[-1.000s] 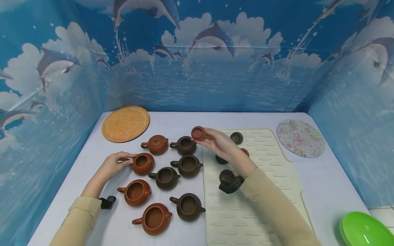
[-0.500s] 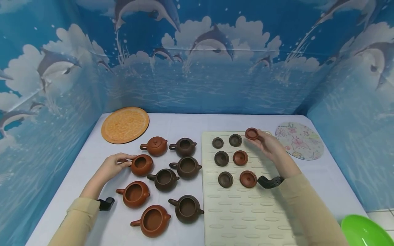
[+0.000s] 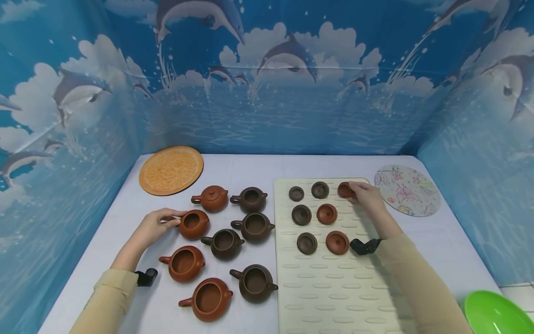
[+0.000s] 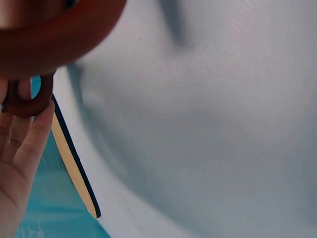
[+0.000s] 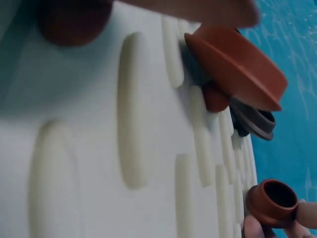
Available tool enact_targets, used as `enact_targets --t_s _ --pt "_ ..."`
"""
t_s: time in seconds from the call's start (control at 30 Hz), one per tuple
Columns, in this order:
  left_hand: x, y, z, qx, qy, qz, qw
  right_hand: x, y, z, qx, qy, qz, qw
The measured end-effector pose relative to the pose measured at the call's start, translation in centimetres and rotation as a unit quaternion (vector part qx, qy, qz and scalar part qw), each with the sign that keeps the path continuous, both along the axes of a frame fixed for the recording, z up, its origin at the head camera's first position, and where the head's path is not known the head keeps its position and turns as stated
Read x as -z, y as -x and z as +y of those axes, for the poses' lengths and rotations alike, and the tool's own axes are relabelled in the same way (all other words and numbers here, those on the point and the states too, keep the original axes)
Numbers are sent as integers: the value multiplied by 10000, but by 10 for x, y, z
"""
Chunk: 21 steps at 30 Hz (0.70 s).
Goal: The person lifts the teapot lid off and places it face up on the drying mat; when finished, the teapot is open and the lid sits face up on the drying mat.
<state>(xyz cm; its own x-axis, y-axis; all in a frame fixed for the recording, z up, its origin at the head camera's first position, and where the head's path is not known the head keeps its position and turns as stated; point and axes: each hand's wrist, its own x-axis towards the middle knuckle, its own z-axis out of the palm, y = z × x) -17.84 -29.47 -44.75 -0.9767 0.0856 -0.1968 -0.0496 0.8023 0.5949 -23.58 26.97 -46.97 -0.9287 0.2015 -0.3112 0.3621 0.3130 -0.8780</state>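
Observation:
My left hand (image 3: 154,226) pinches the handle of a reddish-brown teapot (image 3: 194,224) that has no lid on; in the left wrist view its handle (image 4: 30,106) shows between the fingers. At the far right of the cream mat (image 3: 317,283), my right hand (image 3: 369,200) holds a small red-brown teapot lid (image 3: 344,189), its hollow underside up. In the right wrist view, that lid (image 5: 273,202) is between thumb and fingers at the mat's surface. Several other lids lie upturned on the mat, such as a dark one (image 3: 301,215) and a reddish one (image 3: 337,242).
Several lidless teapots, reddish and dark brown (image 3: 255,282), stand left of the mat. One reddish teapot (image 3: 212,198) wears its lid. An orange round board (image 3: 171,170) lies back left, a patterned round board (image 3: 409,190) back right. A green bowl (image 3: 496,315) sits front right.
My right hand has carried the small lid from above the teapots rightwards, then lowered it to the mat's far right. The left hand stays on the teapot's handle.

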Motion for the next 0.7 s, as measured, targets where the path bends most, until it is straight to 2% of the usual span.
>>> enact_targets --t_s 0.1,0.37,0.7 --pt "1 0 0 20 33 59 10000 -1 0 -3 33 -529 103 9985" --pt "1 1 0 63 -8 17 10000 0 0 0 80 -1235 14 9923" --pt "1 2 -2 31 -6 -81 10000 0 5 6 -356 -1217 -163 9918"
